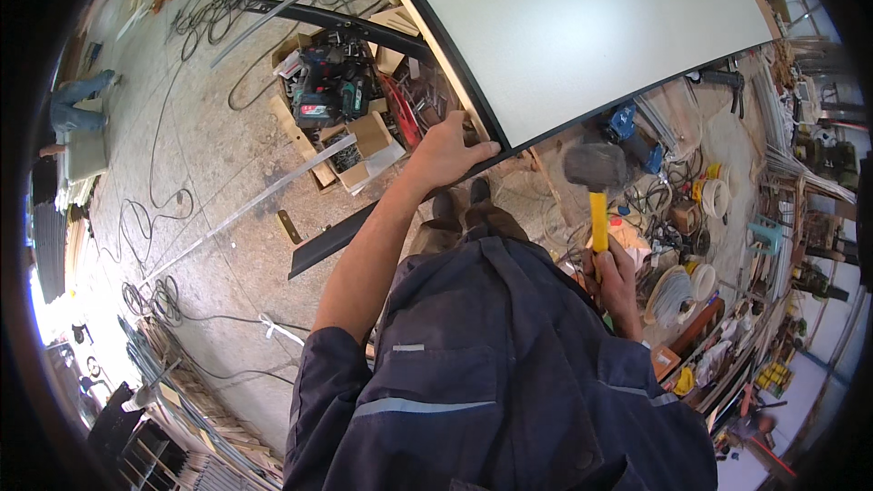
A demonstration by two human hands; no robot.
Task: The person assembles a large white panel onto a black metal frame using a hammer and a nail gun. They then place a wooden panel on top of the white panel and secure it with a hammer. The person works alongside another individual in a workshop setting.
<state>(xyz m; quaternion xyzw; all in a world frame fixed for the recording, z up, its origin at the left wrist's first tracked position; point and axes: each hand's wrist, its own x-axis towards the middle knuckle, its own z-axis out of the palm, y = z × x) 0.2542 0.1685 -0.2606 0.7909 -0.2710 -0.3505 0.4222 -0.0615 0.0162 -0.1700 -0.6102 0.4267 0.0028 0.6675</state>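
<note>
A large white panel (582, 27) with black edging and a pale wooden strip along its left side lies in front of me. My left hand (448, 153) grips its near left corner, thumb over a black edge strip (335, 240). That strip runs along the panel's near edge and sticks out past the corner to the left. In my right hand (615, 277) is a rubber mallet (596, 167), held upright by its yellow handle. Its black head is just off the panel's near edge, apart from it.
Left of the panel, a box of cordless power tools (323, 82) stands by an open carton of screws (359, 147). Cables (250, 5) trail over the concrete floor. Buckets (714, 195), coiled wire (673, 295) and clutter lie at right. Another person's legs (82, 105) show far left.
</note>
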